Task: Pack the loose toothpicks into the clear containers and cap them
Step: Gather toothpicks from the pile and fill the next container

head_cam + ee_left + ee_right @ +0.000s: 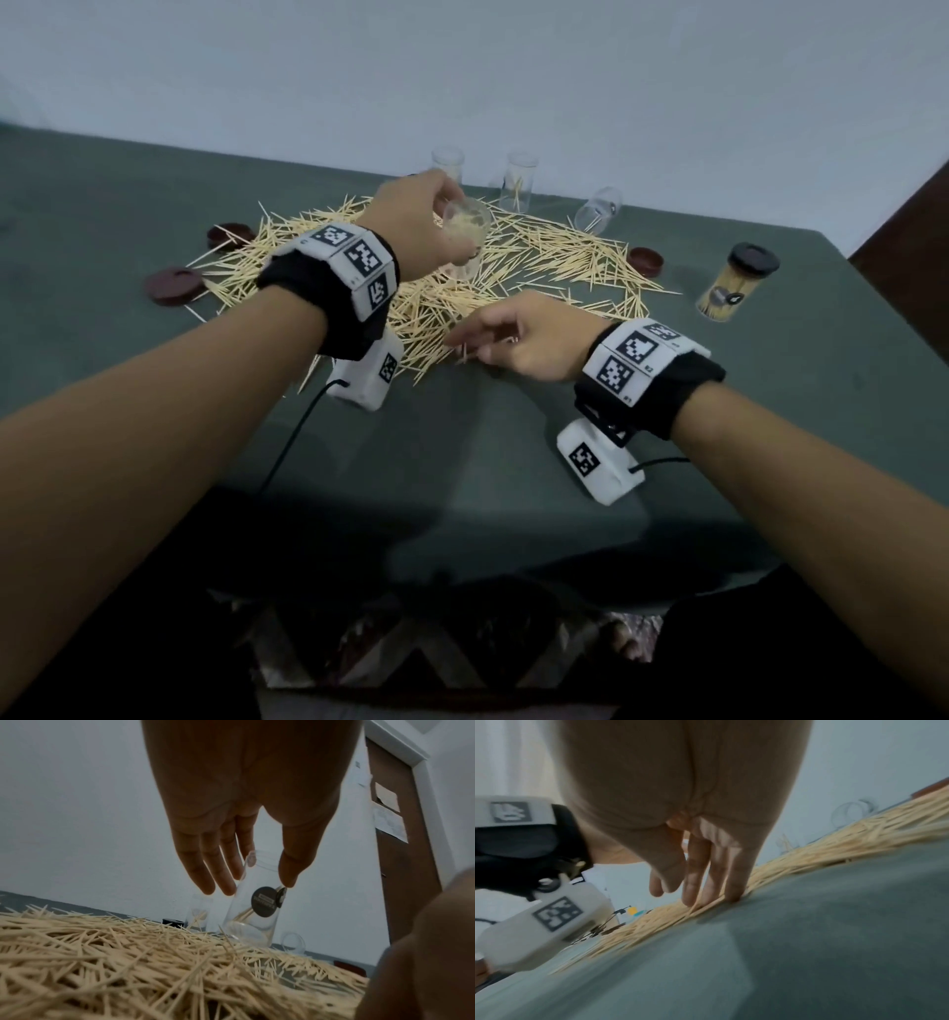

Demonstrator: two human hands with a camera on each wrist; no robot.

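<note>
My left hand [416, 226] grips the clear plastic container [464, 234] on the pale wooden toothpick pile [539, 257]; my right hand [518, 336], loosely spread, touches its near edge. Light, slippery slivers: pinch them in bunches

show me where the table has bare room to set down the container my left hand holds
Bare cloth lies near you, between the toothpick pile and the table edge, and right of the capped container. The middle is crowded with toothpicks, lids and open containers.
</note>
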